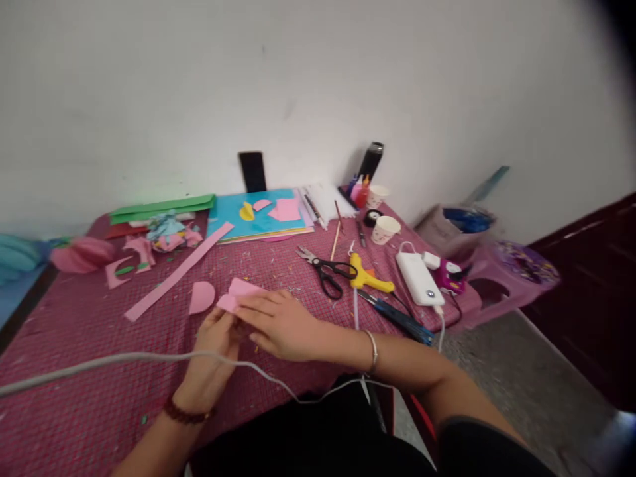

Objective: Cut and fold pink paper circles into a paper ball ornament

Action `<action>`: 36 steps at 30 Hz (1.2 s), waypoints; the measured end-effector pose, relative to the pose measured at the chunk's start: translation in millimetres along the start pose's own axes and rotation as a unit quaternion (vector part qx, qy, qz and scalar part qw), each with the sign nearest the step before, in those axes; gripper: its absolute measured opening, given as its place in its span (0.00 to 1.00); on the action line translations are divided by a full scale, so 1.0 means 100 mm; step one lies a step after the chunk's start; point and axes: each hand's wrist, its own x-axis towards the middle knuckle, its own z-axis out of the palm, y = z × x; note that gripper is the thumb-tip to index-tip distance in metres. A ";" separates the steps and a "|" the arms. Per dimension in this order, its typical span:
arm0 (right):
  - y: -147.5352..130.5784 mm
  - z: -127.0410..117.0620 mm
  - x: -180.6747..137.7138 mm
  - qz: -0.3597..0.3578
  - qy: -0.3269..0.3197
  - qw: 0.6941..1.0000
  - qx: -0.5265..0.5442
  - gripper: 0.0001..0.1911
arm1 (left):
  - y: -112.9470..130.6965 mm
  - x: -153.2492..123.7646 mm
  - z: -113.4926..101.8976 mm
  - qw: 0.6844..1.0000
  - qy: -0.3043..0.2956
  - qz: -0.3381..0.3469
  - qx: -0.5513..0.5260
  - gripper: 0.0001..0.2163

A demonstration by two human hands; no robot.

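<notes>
A small folded piece of pink paper is held between my two hands near the front of the table. At its lower left edge, the fingers of my left hand are closed on it, partly hidden. My right hand lies over its right side, fingers together and pressed on the paper, thumb below. Just left of the hands rests a pink half-round paper piece. Beyond it a long pink paper strip lies slantwise. Black-handled scissors and a yellow glue gun are to the right of my hands.
A pale cable crosses in front of my left forearm. At right are a white power bank, a blue cutter and paper cups. Blue paper, scraps and a phone are at the back.
</notes>
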 end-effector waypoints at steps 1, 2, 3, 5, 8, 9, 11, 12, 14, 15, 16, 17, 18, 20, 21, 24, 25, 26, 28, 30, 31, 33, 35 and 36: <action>-0.01 0.00 -0.04 -0.001 -0.008 1.000 -0.012 0.24 | -0.06 -0.03 -0.01 1.000 0.003 -0.005 -0.011 0.09; -0.03 0.00 -0.08 -0.003 -0.012 1.000 -0.022 0.24 | -0.12 -0.06 -0.02 1.000 0.000 -0.010 -0.019 0.08; -0.04 0.00 -0.14 -0.005 -0.014 0.999 -0.030 0.25 | -0.16 -0.10 -0.01 1.000 -0.006 -0.015 -0.022 0.07; -0.07 -0.02 -0.26 -0.005 -0.012 0.999 -0.038 0.25 | -0.20 -0.15 0.02 0.999 -0.018 -0.025 -0.025 0.05; -0.09 -0.05 -0.44 -0.007 0.001 0.999 -0.032 0.25 | -0.15 -0.15 0.12 0.999 -0.026 -0.031 -0.021 0.04; -0.09 -0.07 -0.49 -0.007 0.005 1.000 -0.028 0.24 | -0.11 -0.13 0.16 0.999 -0.027 -0.031 -0.022 0.04; -0.07 -0.12 -0.57 -0.002 0.012 1.000 -0.018 0.23 | -0.03 -0.06 0.23 0.999 -0.033 -0.026 -0.023 0.05; -0.04 -0.16 -0.61 0.003 0.017 1.000 -0.011 0.23 | 0.00 -0.02 0.25 0.999 -0.038 -0.021 -0.022 0.07; 0.07 -0.26 -0.72 0.029 0.039 0.999 0.006 0.21 | 0.04 0.08 0.28 0.999 -0.052 0.000 -0.003 0.09; 0.15 -0.32 -0.80 0.052 0.053 0.997 0.011 0.21 | 0.06 0.13 0.27 0.998 -0.061 0.015 0.018 0.09; 0.26 -0.39 -0.89 0.091 0.076 0.993 0.008 0.22 | 0.06 0.17 0.25 0.996 -0.069 0.033 0.042 0.09; 0.40 -0.45 -1.00 0.148 0.109 0.983 -0.009 0.23 | 0.06 0.22 0.21 0.994 -0.074 0.050 0.066 0.10; 0.55 -0.50 -1.12 0.203 0.135 0.969 -0.035 0.24 | 0.05 0.26 0.17 0.991 -0.077 0.065 0.088 0.10; 0.89 -0.56 -1.36 0.283 0.138 0.944 -0.098 0.25 | 0.04 0.32 0.07 0.986 -0.076 0.091 0.121 0.09; 1.06 -0.58 -1.46 0.299 0.111 0.940 -0.123 0.27 | 0.04 0.35 0.02 0.983 -0.074 0.102 0.133 0.07; 1.47 -0.55 -1.65 0.315 0.013 0.934 -0.166 0.28 | 0.03 0.37 -0.10 0.975 -0.070 0.133 0.167 0.04; 1.54 -0.53 -1.67 0.315 -0.013 0.934 -0.168 0.27 | 0.04 0.37 -0.12 0.972 -0.069 0.141 0.174 0.04; 1.59 -0.51 -1.67 0.317 -0.033 0.933 -0.168 0.26 | 0.04 0.36 -0.14 0.970 -0.068 0.147 0.179 0.04; 1.61 -0.49 -1.65 0.319 -0.054 0.932 -0.162 0.22 | 0.05 0.33 -0.16 0.968 -0.066 0.155 0.187 0.05; 1.60 -0.50 -1.61 0.324 -0.058 0.931 -0.157 0.19 | 0.04 0.32 -0.16 0.967 -0.064 0.157 0.191 0.05; 1.59 -0.51 -1.60 0.327 -0.053 0.931 -0.155 0.18 | 0.03 0.31 -0.16 0.967 -0.063 0.155 0.193 0.05; 1.60 -0.56 -1.60 0.336 -0.028 0.929 -0.151 0.18 | 0.00 0.32 -0.15 0.968 -0.063 0.150 0.193 0.05; 1.62 -0.66 -1.64 0.356 0.019 0.923 -0.144 0.19 | -0.02 0.32 -0.14 0.969 -0.067 0.146 0.190 0.05; 1.62 -0.72 -1.67 0.373 0.049 0.917 -0.134 0.20 | -0.03 0.32 -0.14 0.969 -0.070 0.146 0.189 0.04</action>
